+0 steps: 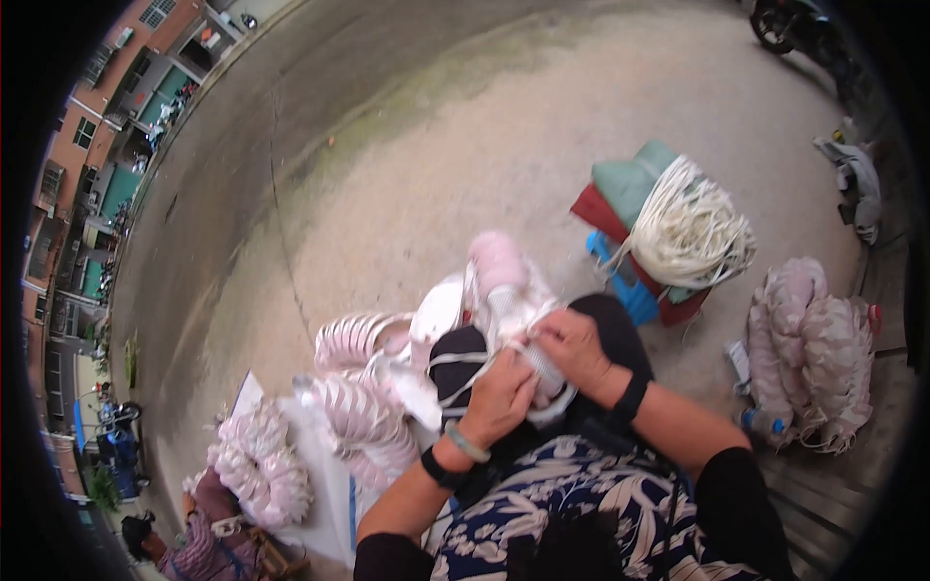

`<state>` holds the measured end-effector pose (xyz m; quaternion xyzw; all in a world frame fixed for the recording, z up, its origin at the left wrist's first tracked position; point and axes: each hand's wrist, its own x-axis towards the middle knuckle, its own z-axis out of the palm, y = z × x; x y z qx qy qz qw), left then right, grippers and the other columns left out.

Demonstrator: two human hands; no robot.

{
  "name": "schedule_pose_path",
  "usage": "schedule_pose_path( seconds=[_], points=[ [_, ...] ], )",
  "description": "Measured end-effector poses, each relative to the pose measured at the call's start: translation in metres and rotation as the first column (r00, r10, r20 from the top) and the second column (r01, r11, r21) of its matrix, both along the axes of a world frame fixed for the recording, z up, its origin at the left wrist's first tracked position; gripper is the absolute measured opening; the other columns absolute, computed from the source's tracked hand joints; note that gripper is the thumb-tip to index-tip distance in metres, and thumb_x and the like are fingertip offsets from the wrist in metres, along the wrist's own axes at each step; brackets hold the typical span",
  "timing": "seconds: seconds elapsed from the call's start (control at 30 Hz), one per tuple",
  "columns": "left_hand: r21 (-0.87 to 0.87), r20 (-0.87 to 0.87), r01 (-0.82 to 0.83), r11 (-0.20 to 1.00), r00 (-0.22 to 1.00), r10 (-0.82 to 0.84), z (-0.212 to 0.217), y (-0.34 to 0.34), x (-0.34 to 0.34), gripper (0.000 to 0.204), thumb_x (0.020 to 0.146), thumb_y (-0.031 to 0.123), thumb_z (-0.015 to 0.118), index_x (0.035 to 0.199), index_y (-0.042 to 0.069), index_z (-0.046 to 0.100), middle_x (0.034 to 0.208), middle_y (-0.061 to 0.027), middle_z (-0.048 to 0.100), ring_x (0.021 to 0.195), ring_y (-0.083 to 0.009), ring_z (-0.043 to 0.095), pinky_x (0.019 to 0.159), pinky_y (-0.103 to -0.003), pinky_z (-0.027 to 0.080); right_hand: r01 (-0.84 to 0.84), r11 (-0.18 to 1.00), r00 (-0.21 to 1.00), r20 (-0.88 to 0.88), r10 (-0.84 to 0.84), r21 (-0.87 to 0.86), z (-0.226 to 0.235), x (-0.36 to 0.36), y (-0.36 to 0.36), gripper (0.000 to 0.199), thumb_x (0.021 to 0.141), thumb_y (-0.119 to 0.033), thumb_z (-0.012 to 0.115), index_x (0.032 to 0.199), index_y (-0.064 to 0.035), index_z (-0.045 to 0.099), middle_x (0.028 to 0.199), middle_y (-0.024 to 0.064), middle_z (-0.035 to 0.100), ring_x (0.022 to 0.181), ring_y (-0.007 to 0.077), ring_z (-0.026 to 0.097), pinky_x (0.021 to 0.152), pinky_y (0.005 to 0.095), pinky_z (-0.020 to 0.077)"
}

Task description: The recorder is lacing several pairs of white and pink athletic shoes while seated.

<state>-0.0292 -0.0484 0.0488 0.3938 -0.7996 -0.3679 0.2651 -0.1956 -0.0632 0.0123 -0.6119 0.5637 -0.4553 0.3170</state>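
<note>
My left hand [500, 397] and my right hand [573, 347] meet over my lap, both pinching a white woven slipper piece [542, 373] with white cord running through it. A pink fluffy slipper part [498, 261] sticks up just beyond my hands. Loose white cords [455, 360] trail across my black trousers to the left. My left wrist wears a pale bangle and a black band; my right wrist wears a black band.
Pink-and-white slipper pieces [360, 407] lie to my left, with another heap [260, 465] on a white sheet. A bundle of white cord [690, 229] rests on cushions over a blue stool. A pink bundled pile [812, 341] sits right. A person [189, 542] crouches lower left.
</note>
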Motion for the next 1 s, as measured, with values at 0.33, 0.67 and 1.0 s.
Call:
schedule_pose_path(
  seconds=[0.33, 0.67, 1.0],
  points=[
    [0.501, -0.427, -0.211, 0.839, 0.783, 0.452, 0.026, 0.009, 0.042, 0.019, 0.093, 0.015, 0.052, 0.091, -0.001, 0.061, 0.075, -0.0074, 0.063, 0.059, -0.0095, 0.059, 0.057, -0.021, 0.049, 0.112, 0.992, 0.993, 0.025, -0.113, 0.058, 0.003, 0.01, 0.015, 0.01, 0.076, -0.015, 0.061, 0.08, -0.0055, 0.062, 0.078, 0.0108, 0.061, 0.072, 0.0276, 0.061, 0.064, 0.0352, 0.0476],
    [0.818, -0.54, -0.2, 0.54, 0.06, 0.84, 0.016, -0.001, 0.141, 0.011, 0.092, 0.017, 0.053, 0.093, 0.006, 0.055, 0.072, -0.0062, 0.06, 0.06, -0.0158, 0.056, 0.056, -0.027, 0.046, 0.086, 0.996, 0.994, -0.068, -0.088, -0.036, -0.002, 0.002, 0.004, 0.011, 0.078, -0.014, 0.063, 0.082, -0.004, 0.062, 0.074, 0.0109, 0.06, 0.064, 0.0212, 0.059, 0.06, 0.0305, 0.0459],
    [0.87, -0.492, 0.266, 0.415, 0.418, 0.763, -0.026, 0.036, 0.079, 0.014, 0.094, 0.019, 0.05, 0.094, 0.006, 0.053, 0.066, -0.0065, 0.056, 0.051, -0.0121, 0.049, 0.046, -0.024, 0.037, 0.06, 0.993, 0.967, -0.24, -0.082, -0.101, -0.002, 0.012, 0.016, 0.009, 0.075, -0.015, 0.061, 0.079, -0.0074, 0.06, 0.081, 0.0103, 0.062, 0.074, 0.031, 0.061, 0.064, 0.0393, 0.0465]
  ],
)
